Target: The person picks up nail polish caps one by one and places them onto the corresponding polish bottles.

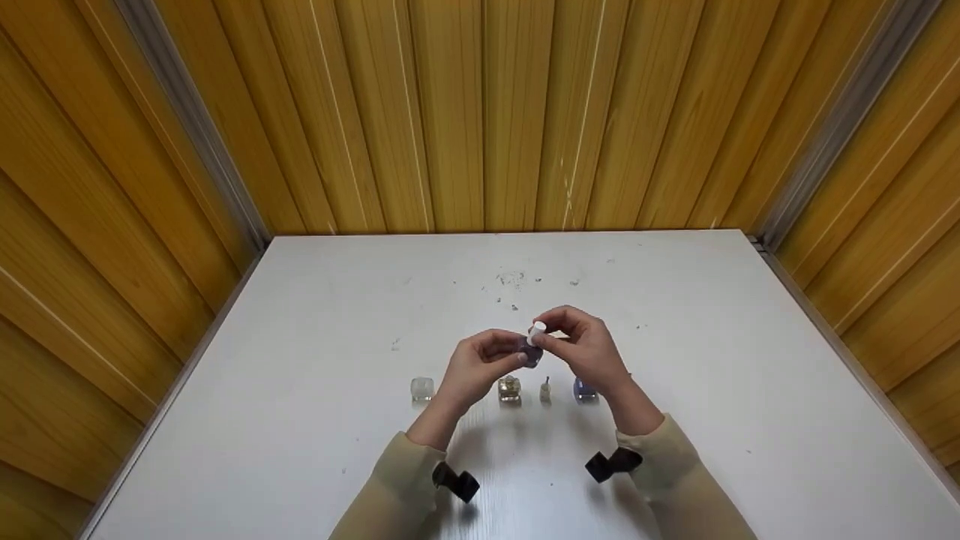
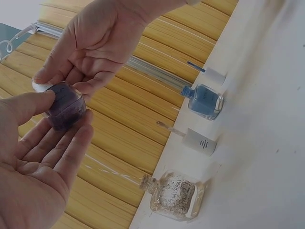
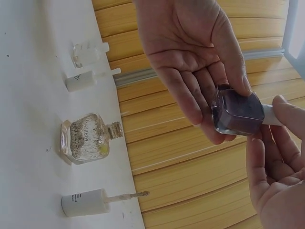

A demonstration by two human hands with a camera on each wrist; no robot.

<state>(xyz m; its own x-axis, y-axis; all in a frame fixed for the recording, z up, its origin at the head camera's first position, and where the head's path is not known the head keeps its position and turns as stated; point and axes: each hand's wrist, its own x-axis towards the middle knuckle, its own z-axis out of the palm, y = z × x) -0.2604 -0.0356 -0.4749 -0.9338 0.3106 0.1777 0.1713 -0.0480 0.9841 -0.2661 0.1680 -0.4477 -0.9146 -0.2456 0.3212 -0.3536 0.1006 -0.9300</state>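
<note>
My left hand [image 1: 474, 369] pinches a small nail polish bottle [image 3: 240, 112] filled with dark purple polish, between thumb and fingers. The thumb and fingertips of my right hand [image 1: 589, 351] grip its white cap [image 1: 538, 330], which sits at the bottle's neck. Both hands hold it tilted above the table. Behind them, a glitter nail polish bottle [image 3: 88, 138] stands uncapped. Its neighbour is an upright white brush cap [image 2: 200, 142] with its glittery brush pointing up. My right wrist partly hides a blue nail polish bottle [image 1: 583, 391] in the head view.
A clear nail polish bottle [image 1: 422, 389] stands on the left of the white table [image 1: 300, 337], near another white brush cap [image 3: 80, 81]. Beside the open blue bottle is a white cap [image 2: 214, 76] with a blue brush. Wood-patterned walls [image 1: 450, 112] enclose the table's back and sides.
</note>
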